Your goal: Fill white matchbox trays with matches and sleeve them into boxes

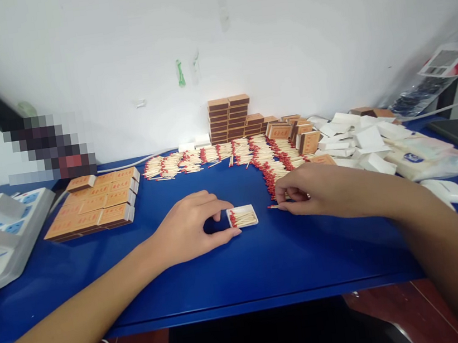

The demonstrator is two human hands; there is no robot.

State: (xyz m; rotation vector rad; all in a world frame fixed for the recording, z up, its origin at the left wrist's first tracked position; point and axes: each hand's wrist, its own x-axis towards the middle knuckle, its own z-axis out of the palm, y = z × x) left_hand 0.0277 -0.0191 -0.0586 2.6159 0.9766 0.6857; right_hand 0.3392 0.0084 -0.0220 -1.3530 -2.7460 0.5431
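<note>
A small white matchbox tray (249,207) lies on the blue table, partly filled with red-tipped matches (243,217). The thumb and fingers of my left hand (189,227) grip its left end. To the right of the tray, my right hand (316,193) pinches a match (273,206) between thumb and forefinger, its red head pointing left. Just behind my right hand begins a long curved spread of loose matches (268,169), which runs along the back of the table towards the left.
Filled-looking matchboxes (104,199) lie in a block at the left, near a white power strip (21,232). Matchbox sleeves (228,120) are stacked against the wall. White trays (368,139) are heaped at the right, beside a tissue pack (425,157) and a white earphone case (446,190).
</note>
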